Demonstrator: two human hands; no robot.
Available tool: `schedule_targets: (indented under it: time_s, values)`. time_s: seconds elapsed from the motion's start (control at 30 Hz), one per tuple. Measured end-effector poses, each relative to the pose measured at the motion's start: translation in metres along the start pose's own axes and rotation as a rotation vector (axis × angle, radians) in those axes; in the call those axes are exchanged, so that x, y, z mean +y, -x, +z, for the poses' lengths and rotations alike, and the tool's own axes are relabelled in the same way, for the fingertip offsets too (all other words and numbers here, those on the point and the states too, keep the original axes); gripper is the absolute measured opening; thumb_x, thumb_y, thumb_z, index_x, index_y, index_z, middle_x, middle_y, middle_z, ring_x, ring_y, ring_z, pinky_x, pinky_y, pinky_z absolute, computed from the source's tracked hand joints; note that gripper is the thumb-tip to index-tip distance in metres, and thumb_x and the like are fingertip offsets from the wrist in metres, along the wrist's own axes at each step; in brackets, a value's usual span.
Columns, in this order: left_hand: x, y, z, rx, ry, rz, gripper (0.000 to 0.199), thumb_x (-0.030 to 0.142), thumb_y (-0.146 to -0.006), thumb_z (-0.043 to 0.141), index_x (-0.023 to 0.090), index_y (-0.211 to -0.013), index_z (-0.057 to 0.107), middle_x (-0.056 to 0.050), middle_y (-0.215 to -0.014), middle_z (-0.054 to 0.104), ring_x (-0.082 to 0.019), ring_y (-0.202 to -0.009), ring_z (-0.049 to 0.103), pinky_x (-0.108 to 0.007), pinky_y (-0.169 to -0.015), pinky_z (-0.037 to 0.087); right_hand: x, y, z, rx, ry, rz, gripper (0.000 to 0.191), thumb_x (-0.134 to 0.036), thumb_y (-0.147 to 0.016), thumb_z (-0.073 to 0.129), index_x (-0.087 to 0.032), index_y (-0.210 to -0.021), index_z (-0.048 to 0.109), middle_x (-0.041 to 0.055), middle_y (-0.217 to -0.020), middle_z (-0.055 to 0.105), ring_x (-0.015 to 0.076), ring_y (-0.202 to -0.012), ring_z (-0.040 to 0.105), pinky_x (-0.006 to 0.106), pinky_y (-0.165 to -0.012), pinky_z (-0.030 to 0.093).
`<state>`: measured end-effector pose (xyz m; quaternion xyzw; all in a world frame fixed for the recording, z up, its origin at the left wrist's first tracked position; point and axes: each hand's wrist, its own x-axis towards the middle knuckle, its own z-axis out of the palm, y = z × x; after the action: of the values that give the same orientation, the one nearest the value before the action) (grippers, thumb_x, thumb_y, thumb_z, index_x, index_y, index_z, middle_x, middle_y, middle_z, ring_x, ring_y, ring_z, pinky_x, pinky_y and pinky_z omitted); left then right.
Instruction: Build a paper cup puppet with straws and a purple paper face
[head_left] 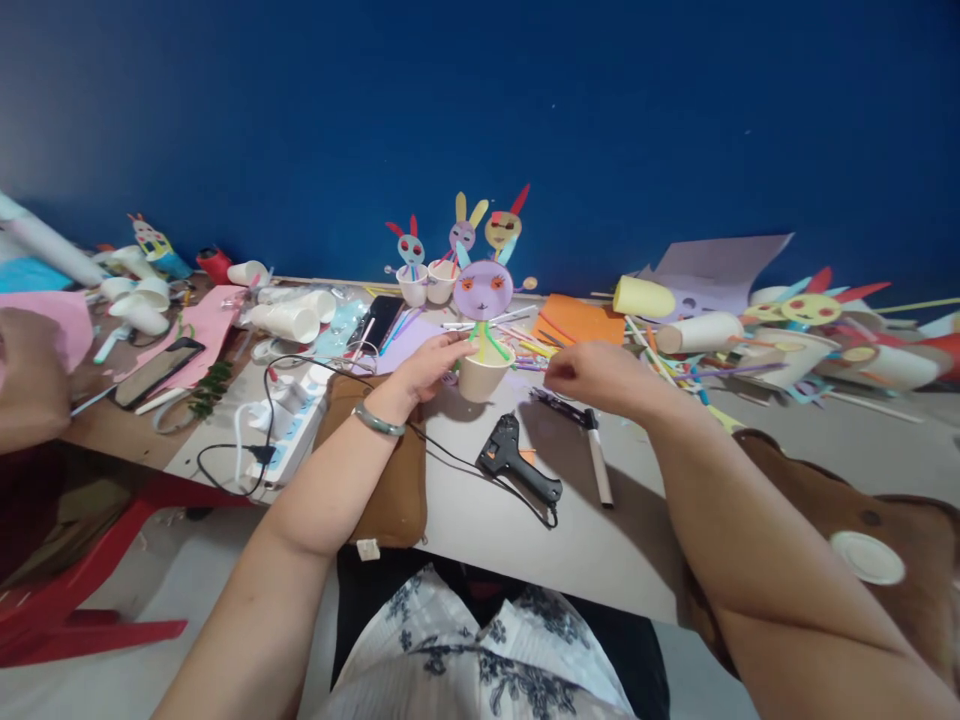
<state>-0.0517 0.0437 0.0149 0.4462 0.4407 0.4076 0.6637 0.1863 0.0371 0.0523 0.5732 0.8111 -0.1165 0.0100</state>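
A paper cup (486,380) stands in front of me with a purple paper bunny head (483,290) on green and yellow stems rising from it. My left hand (429,368) grips the cup at its left side, fingers at the rim. To the right, my right hand (596,375) is curled downward over a pile of coloured sticks (531,345); whatever its fingers hold is hidden. A black glue gun (517,460) lies on the table below the cup. Beside it, under my right hand, are a dark scissors-like tool (556,406) and a black-and-white marker-like stick (598,460).
Behind the cup stand several finished-looking bunny cups (412,285) against the blue wall. A power strip (289,430) with cords and a brown pouch (405,490) lie left. Paper rolls (701,333) crowd the right. Another person's hand (30,380) is at far left.
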Motion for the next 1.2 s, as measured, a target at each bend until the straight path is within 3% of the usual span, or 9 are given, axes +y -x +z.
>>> schedule_targets:
  time_s: [0.1,0.2,0.47,0.7,0.83,0.93,1.07,1.2]
  values:
    - [0.002,0.001,0.002,0.024,0.022,0.036,0.036,0.034,-0.066,0.083,0.014,-0.087,0.064,-0.005,-0.087,0.074,-0.015,-0.081,0.065,-0.024,-0.069,0.047,-0.010,0.005,0.003,-0.241,0.215,-0.040,0.017,-0.020,-0.080,0.065,-0.020,-0.086,0.080,0.0099,-0.092,0.079,0.0275,-0.089,0.070,0.032,-0.065,0.041]
    - [0.003,0.002,0.003,0.061,0.017,0.041,0.033,0.034,-0.068,0.081,0.014,-0.089,0.065,-0.005,-0.089,0.074,-0.017,-0.085,0.067,-0.024,-0.069,0.048,-0.021,0.004,0.012,-0.337,0.315,-0.057,0.018,-0.018,-0.079,0.069,-0.017,-0.092,0.081,0.0150,-0.101,0.079,0.0308,-0.096,0.072,0.032,-0.066,0.044]
    - [0.002,0.002,0.002,0.089,0.008,0.029,0.038,0.038,-0.068,0.083,0.014,-0.091,0.064,-0.006,-0.090,0.073,-0.017,-0.086,0.066,-0.025,-0.067,0.047,-0.023,-0.004,0.030,-0.365,0.351,-0.065,0.021,-0.016,-0.077,0.071,-0.014,-0.095,0.082,0.0185,-0.099,0.078,0.0318,-0.095,0.073,0.033,-0.071,0.049]
    - [0.001,0.001,0.001,0.062,-0.007,0.016,0.038,0.040,-0.069,0.083,0.015,-0.093,0.065,-0.006,-0.092,0.074,-0.017,-0.087,0.068,-0.023,-0.065,0.047,-0.014,-0.008,0.031,-0.399,0.304,-0.106,0.016,-0.018,-0.076,0.069,-0.017,-0.088,0.080,0.0136,-0.095,0.078,0.0281,-0.089,0.072,0.030,-0.062,0.043]
    - [0.003,0.002,0.002,0.030,0.018,0.024,0.038,0.040,-0.069,0.084,0.015,-0.091,0.066,-0.006,-0.091,0.076,-0.016,-0.084,0.068,-0.021,-0.062,0.046,-0.001,-0.010,0.019,-0.277,0.120,-0.116,0.008,-0.018,-0.076,0.067,-0.019,-0.078,0.074,0.0080,-0.085,0.077,0.0208,-0.078,0.068,0.028,-0.061,0.041]
    - [0.003,0.002,0.003,0.008,0.052,0.025,0.037,0.038,-0.070,0.084,0.014,-0.091,0.067,-0.004,-0.083,0.076,-0.014,-0.076,0.067,-0.020,-0.058,0.043,0.008,-0.009,0.010,-0.104,-0.216,-0.121,0.006,-0.024,-0.078,0.068,-0.021,-0.074,0.069,0.0031,-0.073,0.074,0.0165,-0.067,0.064,0.026,-0.060,0.043]
    - [0.001,0.001,0.004,-0.043,0.126,0.008,0.033,0.037,-0.074,0.082,0.012,-0.092,0.069,-0.004,-0.076,0.074,-0.012,-0.065,0.064,-0.020,-0.055,0.043,0.010,-0.007,0.007,0.158,-0.714,-0.112,0.027,-0.044,-0.076,0.077,-0.021,-0.071,0.064,0.0004,-0.061,0.067,0.0136,-0.054,0.059,0.027,-0.053,0.045]
    - [0.000,0.000,0.002,-0.068,0.159,-0.006,0.029,0.036,-0.079,0.078,0.011,-0.092,0.071,-0.006,-0.079,0.075,-0.012,-0.067,0.065,-0.021,-0.058,0.046,0.006,-0.010,0.012,0.396,-0.979,-0.112,0.041,-0.048,-0.062,0.090,-0.020,-0.082,0.069,0.0011,-0.066,0.069,0.0150,-0.055,0.061,0.028,-0.049,0.047]
